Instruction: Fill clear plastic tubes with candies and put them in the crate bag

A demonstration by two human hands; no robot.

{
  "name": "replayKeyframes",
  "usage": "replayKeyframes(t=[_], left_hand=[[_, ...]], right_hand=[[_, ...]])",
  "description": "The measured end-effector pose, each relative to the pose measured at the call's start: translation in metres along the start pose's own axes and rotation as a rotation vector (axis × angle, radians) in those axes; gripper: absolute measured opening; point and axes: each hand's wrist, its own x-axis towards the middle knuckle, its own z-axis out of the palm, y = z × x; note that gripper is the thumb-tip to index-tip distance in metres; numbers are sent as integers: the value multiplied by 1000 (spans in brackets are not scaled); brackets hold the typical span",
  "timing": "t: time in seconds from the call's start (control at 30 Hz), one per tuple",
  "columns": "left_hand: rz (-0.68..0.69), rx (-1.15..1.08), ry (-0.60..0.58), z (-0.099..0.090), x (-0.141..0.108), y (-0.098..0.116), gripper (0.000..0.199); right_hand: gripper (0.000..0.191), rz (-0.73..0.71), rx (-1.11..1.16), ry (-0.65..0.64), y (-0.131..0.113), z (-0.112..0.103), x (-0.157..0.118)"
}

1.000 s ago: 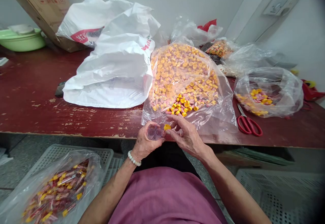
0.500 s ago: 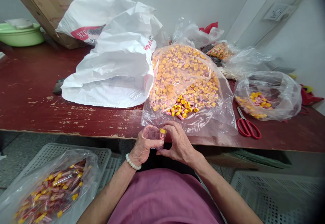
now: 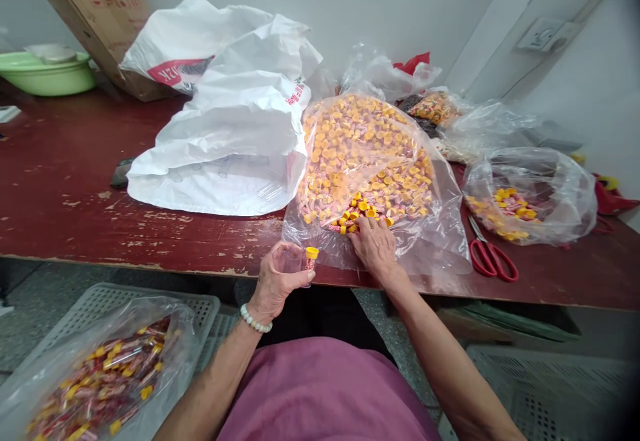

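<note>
My left hand [image 3: 275, 282], with a beaded bracelet at the wrist, holds a clear plastic container [image 3: 291, 259] at the table's front edge. A small tube with a yellow cap [image 3: 311, 261] stands upright by its thumb; whether it sits inside the clear plastic is hard to tell. My right hand [image 3: 374, 246] reaches into the mouth of a large clear bag [image 3: 365, 154] full of yellow-capped, red-and-white pieces. Its fingertips are among the loose pieces [image 3: 359, 211], and what they hold, if anything, is hidden.
Red-handled scissors [image 3: 493, 259] lie right of the large bag, near a smaller clear bag [image 3: 530, 194]. A white sack [image 3: 225, 141] lies to the left. Below left, a crate [image 3: 95, 301] holds a bag of wrapped pieces [image 3: 110, 374]. A green basin [image 3: 47, 75] stands back left.
My right hand has left the tube beside my left hand and moved up and right into the large bag's opening. My left hand has shifted slightly left, still holding the clear plastic.
</note>
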Motion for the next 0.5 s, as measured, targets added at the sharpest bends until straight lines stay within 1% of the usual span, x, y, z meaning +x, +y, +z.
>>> replayKeyframes(t=[0.07,0.13,0.17,0.23,0.3,0.33,0.37,0.4,0.5], left_hand=[[35,73,-11,1,-2,1,40],[56,132,-9,2,-3,2,41],[63,153,-9,3,-3,2,41],[74,185,-25,5,-4,3,40],[86,210,-39,8,-4,4,38],[91,224,-43,10,-4,4,37],[92,235,-48,12,-4,4,37],[88,241,-58,14,-4,4,37],[68,237,-92,18,-5,5,37]], right_hand=[[15,16,-109,-52,6,7,8],[18,27,-47,-42,5,8,10],[19,41,55,-15,2,6,9],[20,68,404,19,-9,-4,2],[22,76,813,-3,-26,-17,-9],[23,64,969,-31,-35,-24,-16],[22,44,1066,-60,-44,-30,-22],[20,17,1104,-79,-51,-35,-28],[15,-75,1027,-70,-64,-42,-40]])
